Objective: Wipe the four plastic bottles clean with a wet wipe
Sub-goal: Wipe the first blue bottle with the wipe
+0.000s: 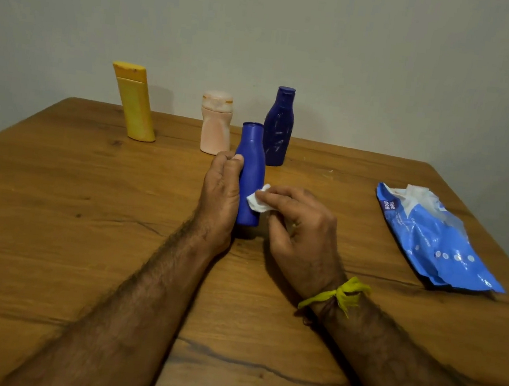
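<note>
The left hand [221, 188] grips a plain blue bottle [251, 173]; the right hand [294, 223] pinches a white wipe [257, 202] against it. The pack [433, 240] reads "mee mee".

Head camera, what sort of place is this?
Probably a room at home: a wooden table set against a bare wall, holding toiletry bottles such as the yellow bottle and a pack of wet wipes.

Wooden table [53, 200]; plain wall [361, 45] behind.
</note>
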